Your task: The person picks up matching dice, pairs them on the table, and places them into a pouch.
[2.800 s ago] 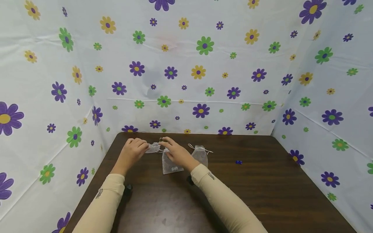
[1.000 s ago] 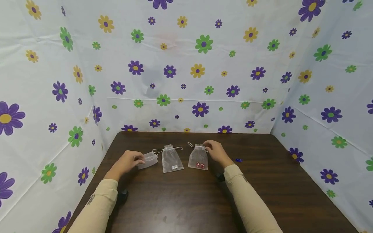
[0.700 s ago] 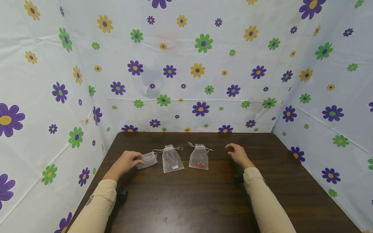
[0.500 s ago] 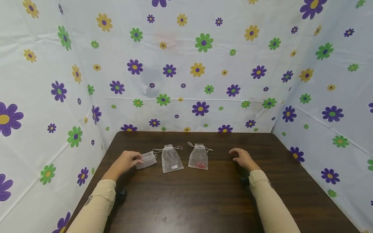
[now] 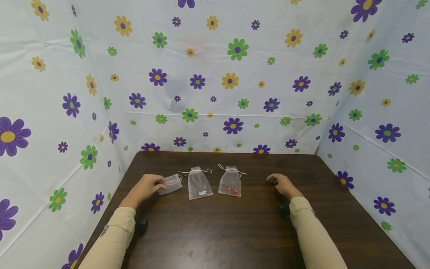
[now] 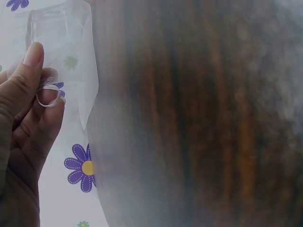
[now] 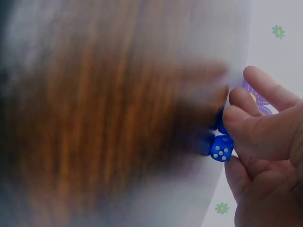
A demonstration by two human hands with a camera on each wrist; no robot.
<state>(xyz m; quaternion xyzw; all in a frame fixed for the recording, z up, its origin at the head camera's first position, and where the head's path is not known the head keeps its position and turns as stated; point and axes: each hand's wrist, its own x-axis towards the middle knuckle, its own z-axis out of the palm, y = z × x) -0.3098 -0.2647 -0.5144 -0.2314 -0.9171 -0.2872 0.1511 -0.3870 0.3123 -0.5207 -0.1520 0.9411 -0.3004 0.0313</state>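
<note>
My left hand [image 5: 146, 188] pinches a small sheer white drawstring bag [image 5: 173, 184] between thumb and fingers at the table's left. In the left wrist view the flat bag [image 6: 73, 33] rises past the thumb, and a loop of its cord [image 6: 47, 97] hangs by the fingertips. My right hand [image 5: 283, 185] is low at the table's right side, fingers curled round blue dice. The right wrist view shows one blue die [image 7: 221, 148] with white pips below the thumb; another blue die [image 7: 221, 123] is partly hidden behind the thumb tip. The head view hides these dice.
Between the hands lie two more sheer drawstring bags: one [image 5: 198, 183] has white dice at its bottom, the other [image 5: 230, 181] has red dice [image 5: 231, 191]. They rest on a dark wooden table [image 5: 208, 231]. Flower-patterned white sheets [image 5: 215, 67] enclose its back and sides.
My right hand left the bags, moved right to the blue dice and curled its fingers there. My left hand came down nearer with its bag, then stayed still.
</note>
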